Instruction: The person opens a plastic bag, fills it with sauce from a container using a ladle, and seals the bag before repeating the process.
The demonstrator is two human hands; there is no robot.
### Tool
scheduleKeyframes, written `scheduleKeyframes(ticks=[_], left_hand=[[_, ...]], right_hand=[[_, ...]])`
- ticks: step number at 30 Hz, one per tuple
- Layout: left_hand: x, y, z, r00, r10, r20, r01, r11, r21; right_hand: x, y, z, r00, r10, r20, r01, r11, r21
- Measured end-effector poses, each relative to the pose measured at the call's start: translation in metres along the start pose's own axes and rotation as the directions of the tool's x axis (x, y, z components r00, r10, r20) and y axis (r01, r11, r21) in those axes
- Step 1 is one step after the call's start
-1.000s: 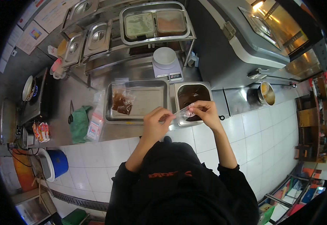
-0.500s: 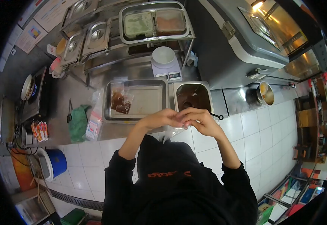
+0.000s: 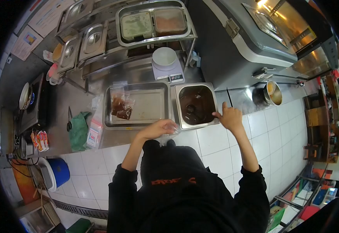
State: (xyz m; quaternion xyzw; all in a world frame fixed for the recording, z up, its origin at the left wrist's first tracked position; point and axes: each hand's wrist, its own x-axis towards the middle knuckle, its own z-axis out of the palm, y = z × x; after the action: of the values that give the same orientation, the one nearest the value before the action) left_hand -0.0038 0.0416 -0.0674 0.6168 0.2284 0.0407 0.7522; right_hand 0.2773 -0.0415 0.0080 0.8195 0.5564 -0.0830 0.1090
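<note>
My left hand is closed on a small clear plastic bag, in front of the shallow steel tray. My right hand is at the right rim of a deep steel container of dark brown sauce. Its thumb and index finger are spread apart; the ladle handle is hidden beneath or behind this hand. Filled bags of brown sauce lie in the tray's left part.
A white bowl sits on a scale behind the tray. Left are scissors, a green cloth and a pack of bags. A metal bowl stands right, a burner pan far left.
My hands have separated. The right one has moved right to the container's edge, its thumb and index finger spreading; the left has shifted slightly left with the bag.
</note>
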Motion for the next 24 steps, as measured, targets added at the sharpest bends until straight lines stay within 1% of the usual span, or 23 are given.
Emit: scheduleKeyframes(ticks=[1, 2, 4, 5, 6, 7, 8, 10, 11, 12, 13, 14, 15, 17, 18, 20, 21, 23, 24], left_hand=[[0.005, -0.004, 0.005, 0.999, 0.035, 0.007, -0.035, 0.999, -0.023], [0.009, -0.008, 0.010, 0.997, 0.069, 0.015, -0.068, 0.997, -0.047], [0.017, -0.009, 0.013, 0.999, 0.050, 0.014, -0.049, 0.997, -0.059], [0.020, -0.010, 0.015, 0.999, 0.036, 0.009, -0.035, 0.997, -0.069], [0.023, -0.008, 0.016, 0.999, 0.037, 0.013, -0.036, 0.997, -0.069], [0.024, -0.007, 0.018, 0.994, 0.103, -0.030, -0.104, 0.993, -0.050], [0.025, -0.005, 0.018, 0.983, 0.169, -0.073, -0.171, 0.985, -0.028], [0.025, 0.001, 0.019, 0.984, 0.154, -0.087, -0.155, 0.988, -0.008], [0.024, 0.005, 0.019, 0.985, 0.138, -0.104, -0.137, 0.990, 0.011], [0.023, 0.009, 0.020, 0.985, 0.138, -0.101, -0.138, 0.990, 0.011], [0.022, 0.015, 0.022, 0.980, 0.158, -0.117, -0.152, 0.987, 0.057], [0.022, 0.021, 0.024, 0.975, 0.179, -0.134, -0.166, 0.981, 0.104], [0.022, 0.027, 0.027, 0.974, 0.181, -0.134, -0.168, 0.980, 0.104], [0.024, 0.036, 0.032, 0.974, 0.127, -0.189, -0.074, 0.961, 0.268], [0.026, 0.037, 0.034, 0.973, 0.129, -0.192, -0.075, 0.961, 0.266], [0.029, 0.039, 0.037, 0.965, 0.188, -0.183, -0.113, 0.927, 0.358], [0.030, 0.041, 0.040, 0.964, 0.189, -0.185, -0.113, 0.928, 0.356], [0.030, 0.047, 0.047, 0.964, 0.202, -0.175, -0.126, 0.920, 0.370], [0.031, 0.048, 0.048, 0.966, 0.178, -0.186, -0.092, 0.914, 0.395]], right_hand=[[-0.001, -0.001, 0.008, 1.000, 0.001, 0.003, -0.001, 1.000, 0.000], [-0.002, -0.001, 0.016, 0.997, -0.068, -0.019, 0.068, 0.998, 0.009], [-0.003, -0.002, 0.023, 0.982, -0.181, -0.050, 0.181, 0.983, -0.002], [-0.001, -0.001, 0.025, 0.983, -0.176, -0.050, 0.176, 0.984, -0.002], [0.002, 0.000, 0.027, 0.949, -0.290, -0.122, 0.292, 0.957, -0.002], [0.005, 0.001, 0.026, 0.897, -0.397, -0.193, 0.403, 0.915, -0.011], [0.008, 0.003, 0.025, 0.898, -0.395, -0.194, 0.400, 0.916, -0.011], [0.013, 0.006, 0.020, 0.809, -0.449, -0.380, 0.459, 0.886, -0.070], [0.018, 0.009, 0.018, 0.810, -0.447, -0.380, 0.457, 0.887, -0.070], [0.023, 0.012, 0.017, 0.717, -0.499, -0.487, 0.511, 0.851, -0.121], [0.026, 0.015, 0.016, 0.606, -0.543, -0.581, 0.555, 0.812, -0.179], [0.030, 0.017, 0.023, 0.624, -0.535, -0.570, 0.533, 0.824, -0.190], [0.030, 0.019, 0.022, 0.623, -0.535, -0.570, 0.533, 0.824, -0.191], [0.028, 0.021, 0.018, 0.591, -0.568, -0.573, 0.516, 0.812, -0.273], [0.027, 0.024, 0.018, 0.589, -0.571, -0.572, 0.518, 0.810, -0.275], [0.022, 0.031, 0.021, 0.734, -0.464, -0.496, 0.504, 0.862, -0.060], [0.019, 0.034, 0.022, 0.733, -0.466, -0.495, 0.506, 0.860, -0.062], [0.013, 0.038, 0.026, 0.876, -0.342, -0.339, 0.414, 0.894, 0.169], [0.011, 0.038, 0.031, 0.877, -0.307, -0.371, 0.404, 0.888, 0.220]])
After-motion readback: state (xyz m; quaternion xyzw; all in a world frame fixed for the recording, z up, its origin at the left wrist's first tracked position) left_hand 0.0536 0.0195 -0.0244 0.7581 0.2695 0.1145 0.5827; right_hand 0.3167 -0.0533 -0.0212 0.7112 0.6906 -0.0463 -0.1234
